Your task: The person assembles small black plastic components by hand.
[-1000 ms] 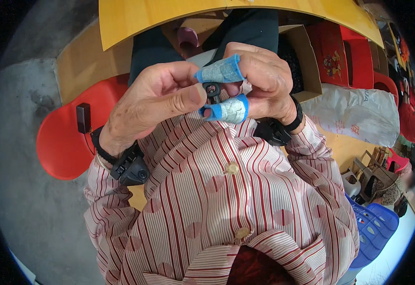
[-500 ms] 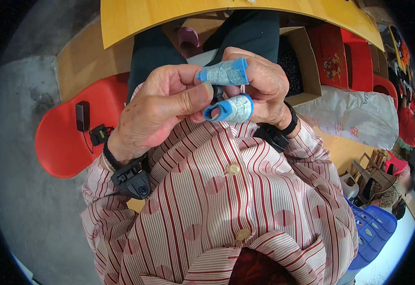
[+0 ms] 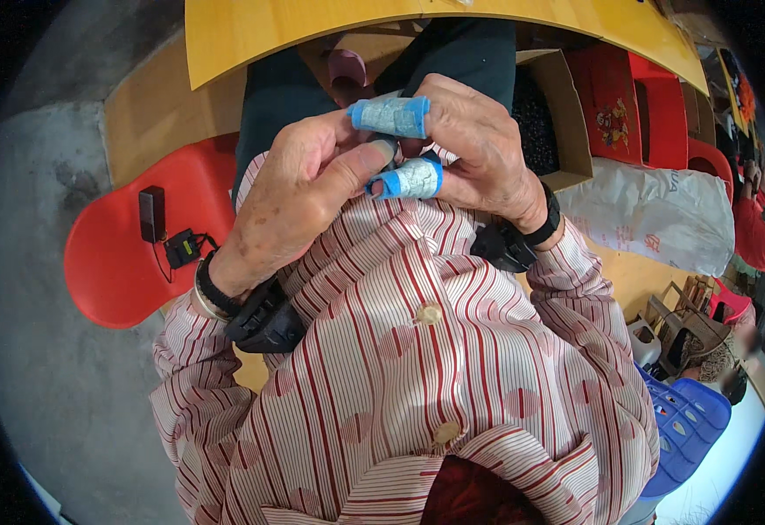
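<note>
My hands meet close in front of my chest, over my striped shirt [image 3: 417,376]. The forefinger [image 3: 391,115] and thumb [image 3: 409,179] of my right hand [image 3: 483,153] are wrapped in blue tape and pinch toward each other. My left hand [image 3: 299,197] curls in from the left, its thumb pressed between the two taped fingers. The small dark piece pinched there is almost wholly hidden by the thumb. A black band sits on each wrist.
A red plastic seat [image 3: 107,276] at my left carries a small black device with a cable [image 3: 153,214]. A yellow table edge [image 3: 251,35] runs ahead. A cardboard box [image 3: 571,114] of dark bits, a white sack [image 3: 654,219] and a blue crate [image 3: 689,420] stand at right.
My left thumb has slid over the small dark piece, which showed between the taped fingers before. Both hands have stayed together at my chest.
</note>
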Demonstrator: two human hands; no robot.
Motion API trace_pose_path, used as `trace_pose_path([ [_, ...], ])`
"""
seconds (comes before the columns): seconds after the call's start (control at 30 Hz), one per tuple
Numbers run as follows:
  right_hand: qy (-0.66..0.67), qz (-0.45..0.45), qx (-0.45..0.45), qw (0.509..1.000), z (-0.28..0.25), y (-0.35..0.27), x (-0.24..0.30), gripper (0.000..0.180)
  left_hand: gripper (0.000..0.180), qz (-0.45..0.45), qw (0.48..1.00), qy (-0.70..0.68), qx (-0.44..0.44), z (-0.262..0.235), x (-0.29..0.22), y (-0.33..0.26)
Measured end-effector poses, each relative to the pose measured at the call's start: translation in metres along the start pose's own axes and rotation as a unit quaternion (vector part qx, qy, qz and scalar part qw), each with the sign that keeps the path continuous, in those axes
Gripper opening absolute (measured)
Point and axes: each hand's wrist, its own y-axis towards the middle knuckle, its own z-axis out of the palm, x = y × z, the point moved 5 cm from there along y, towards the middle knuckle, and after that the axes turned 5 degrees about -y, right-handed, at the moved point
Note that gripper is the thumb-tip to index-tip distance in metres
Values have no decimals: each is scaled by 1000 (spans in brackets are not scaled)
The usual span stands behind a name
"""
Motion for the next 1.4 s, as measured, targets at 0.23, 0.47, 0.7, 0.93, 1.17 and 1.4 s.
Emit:
trace_pose_path([
  [0.23, -61, -48, 30, 997, -1, 3, 2, 36, 30, -41, 999, -7, -2, 2, 1, -1],
  [0.47, -3, -45, 23, 999, -1, 3, 3, 37, 29, -71, 989, -131, -8, -3, 13, 0],
  [0.7, 41, 8, 8, 999, -7, 6, 9, 34, 56, 53, 999, 3, -2, -2, -9, -5],
  [0.93, 45, -2, -14, 999, -4, 4, 13, 34, 83, 256, 908, 332, -4, 14, -40, -14],
  [1.17, 69, 25, -37, 997, -2, 1, 13, 35, 74, 306, 863, 403, -14, 18, -49, -15],
  [1.4, 74, 37, -45, 996, 0, -3, 13, 34, 70, 300, 862, 408, -15, 19, -49, -16],
])
